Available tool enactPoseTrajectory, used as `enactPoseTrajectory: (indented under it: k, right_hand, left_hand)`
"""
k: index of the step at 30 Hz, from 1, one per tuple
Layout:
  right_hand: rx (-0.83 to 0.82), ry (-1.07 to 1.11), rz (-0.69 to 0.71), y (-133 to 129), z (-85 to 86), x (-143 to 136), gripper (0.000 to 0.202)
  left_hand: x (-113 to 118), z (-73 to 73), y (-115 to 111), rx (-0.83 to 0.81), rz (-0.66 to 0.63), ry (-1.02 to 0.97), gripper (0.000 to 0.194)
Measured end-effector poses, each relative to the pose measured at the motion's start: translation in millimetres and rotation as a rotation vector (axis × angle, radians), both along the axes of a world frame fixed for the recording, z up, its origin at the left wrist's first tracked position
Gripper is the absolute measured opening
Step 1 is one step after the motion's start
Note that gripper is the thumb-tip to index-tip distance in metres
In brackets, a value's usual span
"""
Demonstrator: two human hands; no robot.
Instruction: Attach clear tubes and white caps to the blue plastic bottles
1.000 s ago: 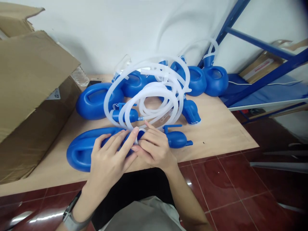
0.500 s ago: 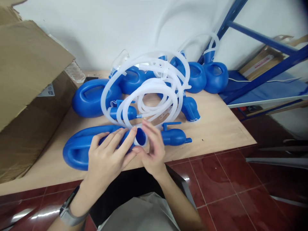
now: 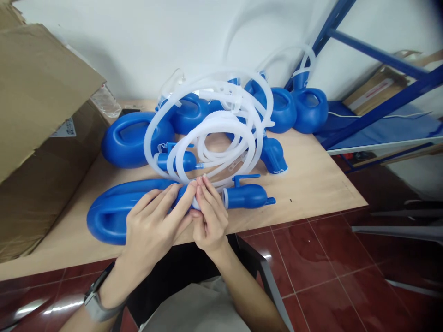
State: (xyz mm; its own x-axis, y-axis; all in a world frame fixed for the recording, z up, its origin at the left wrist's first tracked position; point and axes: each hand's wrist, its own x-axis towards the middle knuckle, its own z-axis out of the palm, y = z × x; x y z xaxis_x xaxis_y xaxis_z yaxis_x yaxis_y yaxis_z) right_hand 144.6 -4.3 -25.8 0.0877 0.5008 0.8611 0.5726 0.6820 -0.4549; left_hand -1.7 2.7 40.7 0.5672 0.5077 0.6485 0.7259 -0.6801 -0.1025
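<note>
Both hands meet at one spot: the left hand (image 3: 152, 226) lies over the neck of the near blue bottle (image 3: 114, 212), fingers curled round it in a closed grip, while the right hand (image 3: 207, 216) pinches at the bottle's open mouth, fingertips pressed together on its white rim. What exactly sits between those fingertips I cannot tell — they cover it.

Largest first: a cardboard box (image 3: 38, 115) stands open at the left, and a blue rack (image 3: 380, 69) leans in at the right over red floor tiles (image 3: 328, 272). Between them runs the wooden counter (image 3: 311, 180). On it the bottle lies flat along the near edge, its long axis running left to right, handle loop to the left and mouth pointing right, into the right hand. The left hand is nearer the body of it, the right nearer the opening.

Just right of the mouth lies a blue connector (image 3: 245, 197) with a small tap, in line with the bottle, close to the fingers. Behind, a tangle of white hose (image 3: 207, 124) loops over more blue bottles — one (image 3: 131, 138) sits behind at the left.
</note>
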Motion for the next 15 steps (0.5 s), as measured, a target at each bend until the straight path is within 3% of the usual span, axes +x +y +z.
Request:
enactPoseTrajectory:
  k: [4, 7, 13, 15]
  right_hand:
    - [0.016, 0.04, 0.004, 5, -1.0, -2, 0.053]
    - [-0.038, 0.042, 0.047, 8, -1.4, 3, 0.05]
    - [0.128, 0.213, 0.221, 0, -1.3, 2, 0.051]
    - [0.078, 0.253, 0.27, -17, 4.9, 2, 0.047]
  left_hand:
    - [0, -3.2, 3, -0.001, 0.039, -0.036, 0.038]
    - [-2, 2.3, 1, -0.003, 0.029, -0.026, 0.04]
    - [-3, 44.8, -39, -0.245, -0.012, -0.174, 0.064]
    - [-7, 54.3, -58, -0.399, 0.005, -0.319, 0.065]
